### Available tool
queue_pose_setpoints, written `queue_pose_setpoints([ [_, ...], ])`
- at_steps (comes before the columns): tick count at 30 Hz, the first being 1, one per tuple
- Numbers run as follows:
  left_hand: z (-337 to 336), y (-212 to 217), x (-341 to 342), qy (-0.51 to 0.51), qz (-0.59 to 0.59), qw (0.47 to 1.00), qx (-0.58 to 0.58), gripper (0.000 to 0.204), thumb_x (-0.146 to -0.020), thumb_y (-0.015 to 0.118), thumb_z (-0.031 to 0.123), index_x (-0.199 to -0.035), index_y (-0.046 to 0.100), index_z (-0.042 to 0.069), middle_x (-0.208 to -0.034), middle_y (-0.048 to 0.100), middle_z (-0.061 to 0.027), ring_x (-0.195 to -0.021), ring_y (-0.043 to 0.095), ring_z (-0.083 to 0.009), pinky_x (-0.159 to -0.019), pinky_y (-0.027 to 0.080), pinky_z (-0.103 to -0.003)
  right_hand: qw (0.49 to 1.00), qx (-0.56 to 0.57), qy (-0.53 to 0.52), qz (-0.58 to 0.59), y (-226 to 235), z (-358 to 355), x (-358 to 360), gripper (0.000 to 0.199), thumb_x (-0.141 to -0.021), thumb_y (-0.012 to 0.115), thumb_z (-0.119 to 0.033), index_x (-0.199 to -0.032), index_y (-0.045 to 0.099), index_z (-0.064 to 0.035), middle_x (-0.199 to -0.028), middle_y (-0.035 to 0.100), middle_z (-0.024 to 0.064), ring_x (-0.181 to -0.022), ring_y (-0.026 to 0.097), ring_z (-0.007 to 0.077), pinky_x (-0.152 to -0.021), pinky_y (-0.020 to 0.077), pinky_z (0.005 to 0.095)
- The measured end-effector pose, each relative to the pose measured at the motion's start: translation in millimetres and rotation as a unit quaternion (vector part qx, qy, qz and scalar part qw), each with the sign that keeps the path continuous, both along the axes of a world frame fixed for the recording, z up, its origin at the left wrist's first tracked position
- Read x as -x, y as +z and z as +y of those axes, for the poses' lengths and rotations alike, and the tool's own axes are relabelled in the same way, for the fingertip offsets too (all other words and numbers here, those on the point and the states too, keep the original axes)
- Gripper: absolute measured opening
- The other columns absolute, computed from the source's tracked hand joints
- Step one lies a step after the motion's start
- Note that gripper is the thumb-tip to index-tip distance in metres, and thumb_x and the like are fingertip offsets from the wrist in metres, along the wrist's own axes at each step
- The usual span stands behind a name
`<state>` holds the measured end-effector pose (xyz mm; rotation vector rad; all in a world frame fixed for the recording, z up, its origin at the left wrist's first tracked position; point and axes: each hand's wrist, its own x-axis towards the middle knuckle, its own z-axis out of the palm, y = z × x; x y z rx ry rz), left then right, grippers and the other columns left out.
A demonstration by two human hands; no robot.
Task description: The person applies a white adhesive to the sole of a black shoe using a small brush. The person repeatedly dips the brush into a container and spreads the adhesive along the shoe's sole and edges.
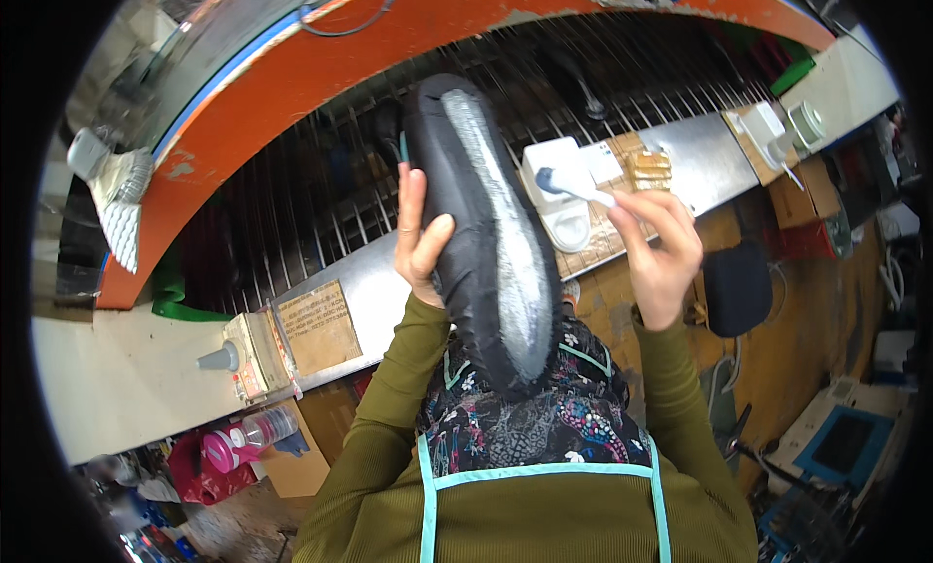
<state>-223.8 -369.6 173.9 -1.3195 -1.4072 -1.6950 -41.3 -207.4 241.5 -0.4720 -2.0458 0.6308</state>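
A black lasted shoe upper (459,208) stands out in front of my body with its underside turned up, its near end low against my apron. Along that underside runs a shiny, silvery strip (517,252). My left hand (420,240) grips the left side of the upper, thumb on the near face and fingers up along the edge. Between the fingertips of my right hand (663,250) is a small brush with a pale handle and a dark, bluish head (550,181). The brush head hangs over a white plastic container (570,228), apart from the upper.
Behind the upper, a rack of metal rods (321,198) carries other dark shoe pieces, below an orange arched frame (262,96). Cardboard (319,328) lies on the metal ledge at left. A clear bottle with a pink lid (225,448) is lower left; a dark stool (737,289) stands at right.
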Motion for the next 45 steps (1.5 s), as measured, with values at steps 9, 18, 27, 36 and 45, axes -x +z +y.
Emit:
queue_pose_setpoints([
  [9, -9, 30, -5, -0.044, 0.025, 0.999, 0.020, 0.035, -0.076, 0.071, 0.006, -0.106, 0.060, 0.021, -0.137, 0.048, -0.0228, -0.129, 0.039, -0.0503, -0.102, 0.043, -0.053, 0.960, 0.185, 0.192, 0.090, 26, -37, 29, 0.019, -0.079, 0.073, 0.000, -0.098, 0.073, -0.0016, -0.093, 0.056, 0.0046, -0.084, 0.053, 0.0122, -0.070, 0.0452, 0.0240],
  [18, -24, 48, -17, -0.003, 0.035, 0.999, 0.038, 0.039, -0.076, 0.072, 0.010, -0.109, 0.058, 0.025, -0.134, 0.051, -0.0184, -0.122, 0.046, -0.0523, -0.097, 0.049, -0.053, 0.964, 0.137, 0.202, 0.101, 43, -25, 60, 0.018, -0.081, 0.073, -0.002, -0.099, 0.073, -0.0013, -0.093, 0.053, 0.0036, -0.078, 0.052, 0.0091, -0.062, 0.0424, 0.0210],
  [27, -36, 60, -15, 0.015, 0.059, 0.997, 0.055, 0.040, -0.076, 0.072, 0.010, -0.110, 0.057, 0.026, -0.134, 0.052, -0.0178, -0.121, 0.047, -0.0529, -0.095, 0.051, -0.053, 0.974, -0.010, 0.175, 0.141, 66, -13, 83, 0.019, -0.079, 0.073, 0.000, -0.097, 0.073, -0.0050, -0.095, 0.054, 0.0037, -0.076, 0.057, 0.0091, -0.059, 0.0473, 0.0201],
  [36, -44, 69, -12, 0.001, 0.037, 0.996, 0.084, 0.040, -0.076, 0.072, 0.010, -0.110, 0.058, 0.027, -0.132, 0.053, -0.0177, -0.120, 0.048, -0.0519, -0.095, 0.051, -0.052, 0.961, -0.011, 0.273, 0.047, 77, 6, 78, 0.017, -0.078, 0.074, -0.003, -0.094, 0.074, -0.0050, -0.090, 0.056, 0.0035, -0.075, 0.058, 0.0094, -0.054, 0.0466, 0.0202],
  [45, -39, 64, -3, 0.020, 0.097, 0.993, 0.060, 0.037, -0.077, 0.071, 0.011, -0.109, 0.058, 0.025, -0.132, 0.053, -0.0183, -0.121, 0.048, -0.0510, -0.096, 0.050, -0.052, 0.955, 0.004, 0.297, 0.008, 75, 8, 66, 0.015, -0.078, 0.075, -0.007, -0.093, 0.075, -0.0063, -0.088, 0.058, 0.0027, -0.071, 0.057, 0.0077, -0.053, 0.0439, 0.0204],
])
